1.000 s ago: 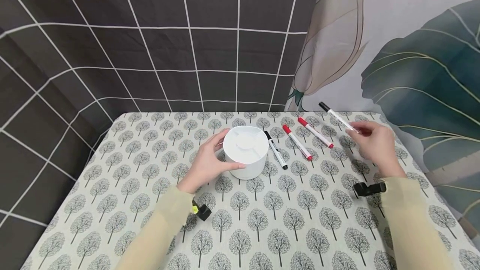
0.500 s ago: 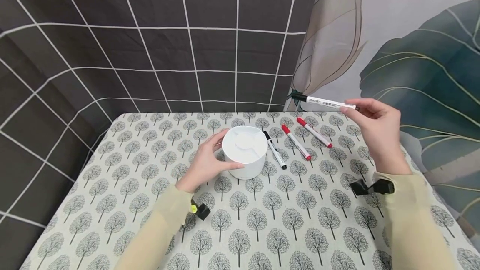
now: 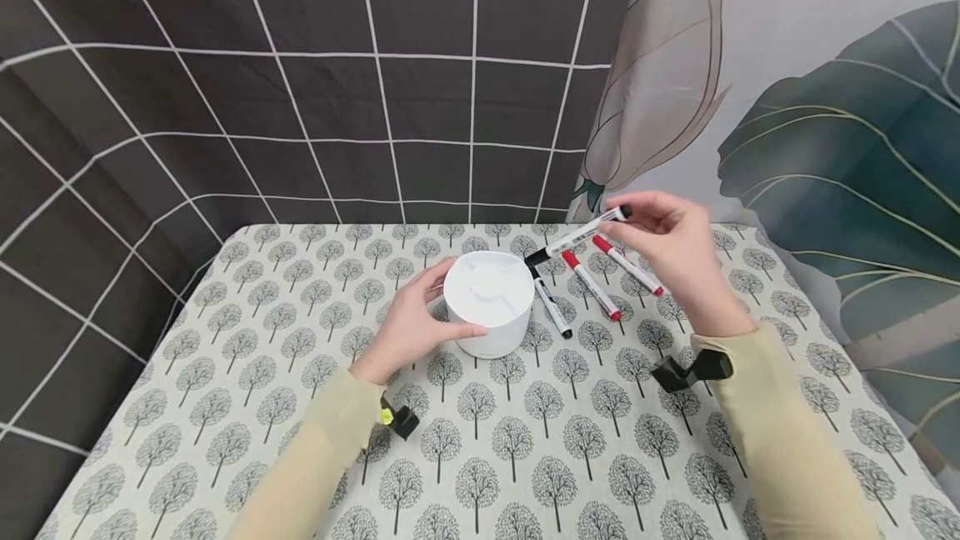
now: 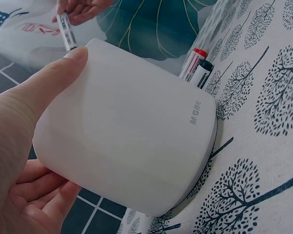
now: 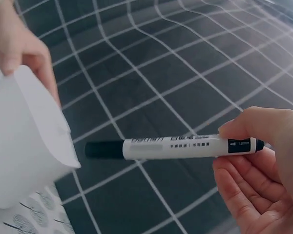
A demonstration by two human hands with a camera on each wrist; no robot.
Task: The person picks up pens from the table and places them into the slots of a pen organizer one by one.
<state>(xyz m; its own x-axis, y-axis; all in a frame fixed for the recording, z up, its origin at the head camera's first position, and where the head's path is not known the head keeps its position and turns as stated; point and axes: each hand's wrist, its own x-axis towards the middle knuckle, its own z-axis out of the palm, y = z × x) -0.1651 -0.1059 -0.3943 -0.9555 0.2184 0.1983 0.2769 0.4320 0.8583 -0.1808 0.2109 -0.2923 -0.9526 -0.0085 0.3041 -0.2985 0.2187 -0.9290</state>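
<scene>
A white round pen holder with inner dividers stands upright on the table. My left hand grips its left side, thumb across the front and fingers behind; in the left wrist view the holder's wall fills the middle. My right hand pinches a black-capped whiteboard marker near its tail end. Its black cap points left and slightly down, right at the holder's rim in the head view. The inside of the holder appears to contain no pens.
Just right of the holder lies another black marker. Beyond it are two red markers, one nearer and one farther. A tree-print cloth covers the table, and a dark grid curtain hangs behind.
My right hand has lifted the black marker from the right side and carried it left to the holder, its cap swinging to point down-left. The left hand stays on the holder.
</scene>
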